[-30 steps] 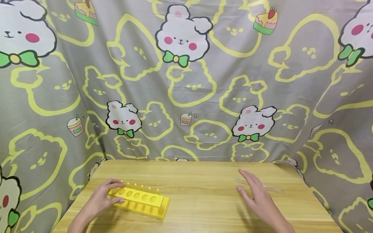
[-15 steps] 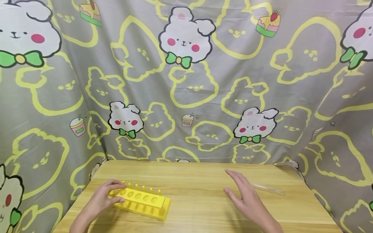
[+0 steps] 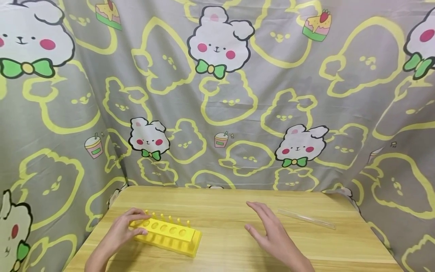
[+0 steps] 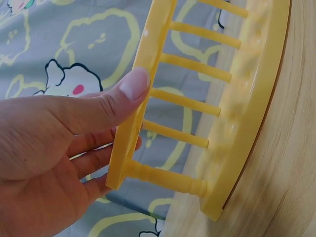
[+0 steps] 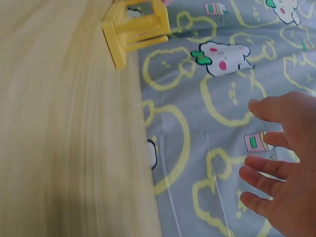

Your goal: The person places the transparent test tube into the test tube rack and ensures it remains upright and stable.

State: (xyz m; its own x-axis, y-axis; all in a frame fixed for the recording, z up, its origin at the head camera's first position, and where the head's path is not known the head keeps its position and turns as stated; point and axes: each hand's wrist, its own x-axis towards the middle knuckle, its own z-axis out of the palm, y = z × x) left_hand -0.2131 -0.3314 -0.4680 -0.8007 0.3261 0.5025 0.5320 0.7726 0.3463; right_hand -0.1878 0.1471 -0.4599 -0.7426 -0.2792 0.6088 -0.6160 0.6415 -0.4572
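A yellow rack [image 3: 166,233] with a row of round holes and thin pegs along its back stands on the left part of the table. My left hand [image 3: 119,232] grips its left end; in the left wrist view the thumb of the left hand [image 4: 64,133] presses one side of the top bar [image 4: 148,59], fingers behind it. To the rack's right, my right hand [image 3: 275,236] is held over the table, fingers spread and empty. The right wrist view shows this right hand [image 5: 286,163] touching nothing. A clear tube [image 3: 307,219] lies behind and right of it.
The wood-grain table [image 3: 217,206] meets a grey patterned curtain [image 3: 210,109] at its back edge. More of the curtain hangs along the left and right sides.
My right hand has moved left, away from the clear tube and toward the rack, so more of the tube shows. The left hand keeps its hold on the rack; the head view has shifted slightly.
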